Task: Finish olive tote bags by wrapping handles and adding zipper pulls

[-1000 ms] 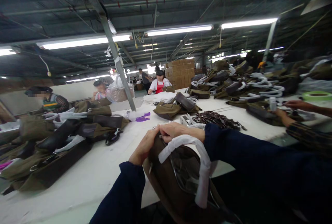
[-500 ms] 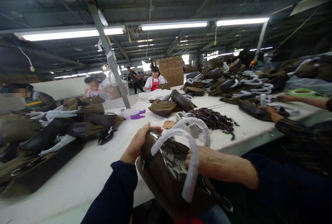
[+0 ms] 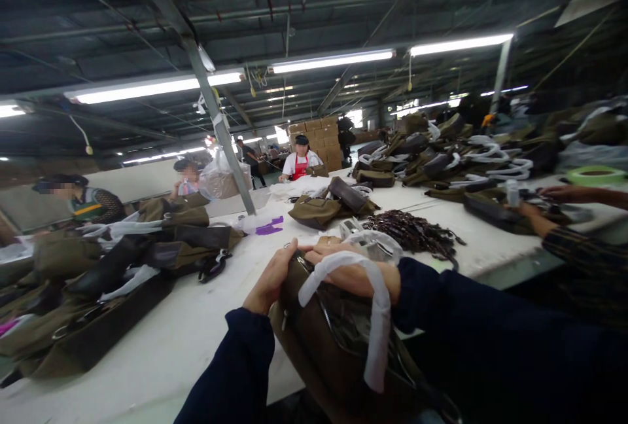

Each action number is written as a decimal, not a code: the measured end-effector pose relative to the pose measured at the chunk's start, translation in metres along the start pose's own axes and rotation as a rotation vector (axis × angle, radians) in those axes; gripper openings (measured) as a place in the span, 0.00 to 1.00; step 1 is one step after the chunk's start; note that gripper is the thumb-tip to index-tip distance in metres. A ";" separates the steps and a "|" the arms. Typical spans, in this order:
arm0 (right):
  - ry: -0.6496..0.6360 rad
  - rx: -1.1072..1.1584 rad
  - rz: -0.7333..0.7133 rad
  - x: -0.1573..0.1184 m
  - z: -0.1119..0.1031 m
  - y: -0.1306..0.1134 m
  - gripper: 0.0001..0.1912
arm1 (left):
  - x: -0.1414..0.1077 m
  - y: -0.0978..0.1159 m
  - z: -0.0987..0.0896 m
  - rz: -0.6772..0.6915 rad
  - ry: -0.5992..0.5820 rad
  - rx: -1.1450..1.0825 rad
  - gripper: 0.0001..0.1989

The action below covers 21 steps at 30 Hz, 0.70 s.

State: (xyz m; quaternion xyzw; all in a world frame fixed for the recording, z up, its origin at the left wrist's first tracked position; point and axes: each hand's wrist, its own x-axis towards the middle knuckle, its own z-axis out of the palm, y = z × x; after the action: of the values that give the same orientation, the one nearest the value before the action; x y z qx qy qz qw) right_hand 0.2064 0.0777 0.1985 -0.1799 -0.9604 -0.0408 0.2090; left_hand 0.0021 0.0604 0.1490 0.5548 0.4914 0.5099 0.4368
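A dark olive-brown handbag (image 3: pixel 314 345) tilts at the near table edge, its zipped top open toward me. Its two handles carry white wrapping, and the nearer handle (image 3: pixel 380 322) arches over the opening. My left hand (image 3: pixel 269 280) grips the bag's far left end, thumb on top near the zip's end. Partly behind the near handle, my right hand (image 3: pixel 346 273) reaches across to that same end. Its fingers lie at the bag's top rim close to my left fingers; their tips are hard to make out. The bag's lower side drops into shadow below the table.
Piled handbags (image 3: pixel 118 280) lie at left, with more (image 3: pixel 441 156) at back right. Dark brown straps (image 3: pixel 417 234) are heaped beyond the bag. A co-worker's hands (image 3: pixel 534 211) work at right near green tape (image 3: pixel 596 175). A metal post (image 3: pixel 228 142) rises beyond the table.
My right hand has left the bag's opening and moved left to the far end beside my left hand. Pale stuff seen inside the bag before no longer shows. The view has shifted slightly.
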 end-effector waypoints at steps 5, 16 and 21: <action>-0.049 -0.206 -0.090 0.007 0.007 -0.010 0.17 | 0.001 -0.003 -0.003 0.017 0.072 0.038 0.28; -0.014 -0.079 -0.024 0.015 0.017 0.005 0.10 | -0.001 0.002 0.004 0.019 0.096 0.018 0.25; -0.013 -0.213 -0.078 0.018 0.024 0.006 0.17 | 0.004 -0.001 0.002 -0.089 0.178 0.031 0.28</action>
State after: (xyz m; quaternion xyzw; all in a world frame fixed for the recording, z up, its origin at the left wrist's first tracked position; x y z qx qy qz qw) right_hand 0.1838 0.0927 0.1846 -0.1638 -0.9581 -0.1497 0.1809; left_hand 0.0043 0.0644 0.1479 0.4917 0.5602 0.5294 0.4050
